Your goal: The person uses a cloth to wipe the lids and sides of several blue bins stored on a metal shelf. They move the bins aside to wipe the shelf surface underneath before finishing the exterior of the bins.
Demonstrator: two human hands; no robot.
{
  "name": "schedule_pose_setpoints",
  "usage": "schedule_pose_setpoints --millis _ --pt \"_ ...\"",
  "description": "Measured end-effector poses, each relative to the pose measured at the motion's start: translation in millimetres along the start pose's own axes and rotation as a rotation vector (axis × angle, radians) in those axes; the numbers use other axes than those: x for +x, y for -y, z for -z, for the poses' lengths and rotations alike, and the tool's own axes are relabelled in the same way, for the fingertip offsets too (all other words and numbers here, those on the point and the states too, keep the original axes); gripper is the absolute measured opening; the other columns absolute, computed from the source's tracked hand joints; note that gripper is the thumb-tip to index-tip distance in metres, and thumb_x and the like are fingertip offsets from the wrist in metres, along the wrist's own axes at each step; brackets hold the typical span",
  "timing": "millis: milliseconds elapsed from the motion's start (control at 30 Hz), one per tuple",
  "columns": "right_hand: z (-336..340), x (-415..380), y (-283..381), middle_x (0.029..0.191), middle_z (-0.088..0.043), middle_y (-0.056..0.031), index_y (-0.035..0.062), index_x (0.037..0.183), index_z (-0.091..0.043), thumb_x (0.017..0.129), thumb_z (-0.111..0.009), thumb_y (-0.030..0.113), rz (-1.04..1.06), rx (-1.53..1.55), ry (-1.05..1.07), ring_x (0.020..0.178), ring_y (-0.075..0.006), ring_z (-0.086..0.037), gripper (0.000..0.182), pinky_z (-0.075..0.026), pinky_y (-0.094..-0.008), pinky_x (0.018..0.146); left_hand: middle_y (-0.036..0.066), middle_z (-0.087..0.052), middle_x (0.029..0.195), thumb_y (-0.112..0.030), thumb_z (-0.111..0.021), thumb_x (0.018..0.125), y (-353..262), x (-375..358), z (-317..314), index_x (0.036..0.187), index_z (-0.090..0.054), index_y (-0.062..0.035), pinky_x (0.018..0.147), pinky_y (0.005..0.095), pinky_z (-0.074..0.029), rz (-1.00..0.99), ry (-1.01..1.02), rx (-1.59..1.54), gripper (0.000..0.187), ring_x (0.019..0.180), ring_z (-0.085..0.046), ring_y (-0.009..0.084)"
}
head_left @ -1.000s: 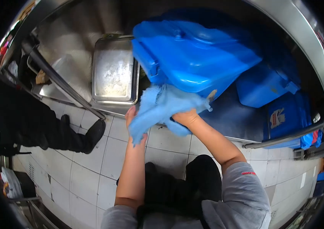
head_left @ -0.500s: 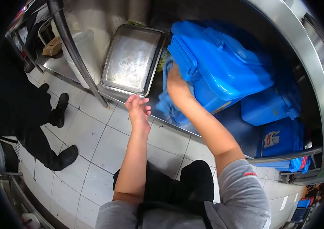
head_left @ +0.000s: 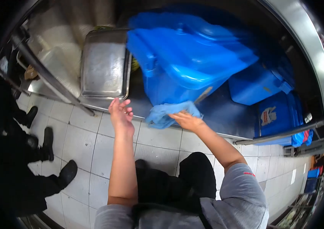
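A blue cloth is bunched at the shelf's front edge, just below a large blue lidded bin. My right hand presses on the cloth and grips part of it. At the near edge of an upturned metal tray, my left hand is raised with its fingers loosely apart, holding nothing. The bin looks blurred and stands to the right of the tray.
More blue bins stand on the metal shelf at the right. Stacked pale containers are behind a metal post at the left. People in dark clothes and black shoes stand on the tiled floor at the left.
My right hand has come down from beside the bin to the shelf's front edge with the cloth. The view has shifted, and another person's feet show at the left.
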State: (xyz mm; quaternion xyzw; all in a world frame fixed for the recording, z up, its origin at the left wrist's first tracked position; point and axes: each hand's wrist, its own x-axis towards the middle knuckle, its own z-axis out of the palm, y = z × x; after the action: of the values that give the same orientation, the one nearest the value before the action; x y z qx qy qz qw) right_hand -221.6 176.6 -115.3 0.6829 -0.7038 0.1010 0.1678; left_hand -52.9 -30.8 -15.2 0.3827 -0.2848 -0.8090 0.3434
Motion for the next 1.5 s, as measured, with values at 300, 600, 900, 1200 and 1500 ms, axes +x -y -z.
schedule_pose_setpoints --millis 300,600,900,1200,1500 --pt "-74 33 20 0.114 -0.053 -0.0126 0.0042 0.109 -0.053 0.084 -0.043 0.018 -1.014 -0.110 -0.056 0.100 -0.0245 -0.052 0.030 -0.040 -0.0378 0.090 0.002 -0.058 0.083 -0.034 -0.052 0.088 17 -15 -5 0.114 -0.038 -0.0135 0.056 0.0224 -0.038 0.019 0.064 0.112 0.036 0.062 -0.047 0.0083" --pt "-33 68 84 0.105 -0.055 -0.0145 0.0013 0.103 -0.054 0.083 -0.043 0.016 -1.767 0.833 -0.816 0.089 -0.0239 -0.053 0.028 -0.044 -0.0318 0.077 0.002 -0.058 0.083 -0.032 -0.052 0.087 26 -15 -4 0.109 -0.043 -0.0137 0.054 0.0215 -0.038 0.082 0.079 0.063 0.030 0.062 -0.048 0.0075" --pt "42 74 59 0.127 -0.038 -0.0106 0.0116 0.133 -0.028 0.086 -0.039 0.013 -1.207 1.761 -1.900 0.110 -0.0239 -0.044 0.049 -0.039 -0.0353 0.095 0.002 -0.058 0.082 -0.033 -0.053 0.087 23 -24 -4 0.110 -0.045 -0.0130 0.055 0.0219 -0.037 0.089 0.077 0.061 0.031 0.062 -0.046 0.0085" --pt "38 87 55 0.100 -0.056 -0.0094 0.0099 0.116 -0.047 0.085 -0.047 0.019 -1.267 1.639 -1.412 0.087 -0.0214 -0.056 0.032 -0.047 -0.0352 0.076 0.002 -0.057 0.082 -0.033 -0.051 0.089 25 -25 -9 0.108 -0.044 -0.0137 0.054 0.0219 -0.038 0.125 0.085 0.051 0.028 0.061 -0.047 0.0083" --pt "-33 75 44 0.106 -0.055 -0.0108 0.0110 0.113 -0.051 0.088 -0.047 0.031 -0.968 2.143 -1.033 0.095 -0.0219 -0.053 0.032 -0.045 -0.0399 0.079 0.003 -0.057 0.084 -0.034 -0.050 0.089 21 -20 -1 0.107 -0.045 -0.0136 0.053 0.0219 -0.038 0.115 0.073 -0.004 0.028 0.062 -0.047 0.0091"
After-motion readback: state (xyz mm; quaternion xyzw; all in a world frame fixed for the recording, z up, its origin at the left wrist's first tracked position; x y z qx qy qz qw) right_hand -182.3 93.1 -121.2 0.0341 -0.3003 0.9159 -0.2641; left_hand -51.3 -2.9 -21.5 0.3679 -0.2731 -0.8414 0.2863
